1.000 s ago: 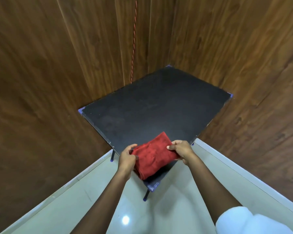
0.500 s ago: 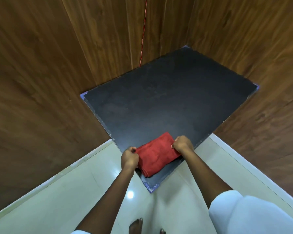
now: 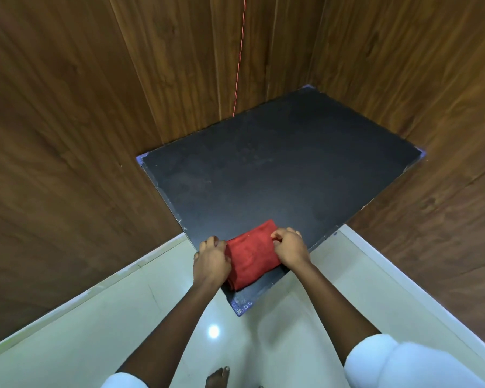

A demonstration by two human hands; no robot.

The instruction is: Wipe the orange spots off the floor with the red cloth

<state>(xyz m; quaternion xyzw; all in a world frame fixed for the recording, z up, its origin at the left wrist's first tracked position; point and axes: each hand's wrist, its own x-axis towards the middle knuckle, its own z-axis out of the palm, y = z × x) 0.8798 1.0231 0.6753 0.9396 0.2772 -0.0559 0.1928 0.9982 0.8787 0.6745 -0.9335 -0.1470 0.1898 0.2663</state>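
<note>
A folded red cloth [image 3: 251, 254] lies on the near corner of a black table [image 3: 286, 175]. My left hand [image 3: 212, 259] grips the cloth's left end with the fingers curled over it. My right hand [image 3: 290, 246] pinches the cloth's right end from above. The pale glossy floor [image 3: 163, 326] spreads below the table and my arms. No orange spots show on the visible floor.
Brown wood-panelled walls [image 3: 67, 135] close in the table on the left, back and right. A thin red cord [image 3: 239, 57] hangs down the back wall. A white skirting strip [image 3: 398, 275] runs along the right wall. A bare foot [image 3: 217, 378] stands at the bottom edge.
The view has tilted downward, so the table sits higher and the foot shows. Both hands have stayed on the cloth's ends at the table's near corner.
</note>
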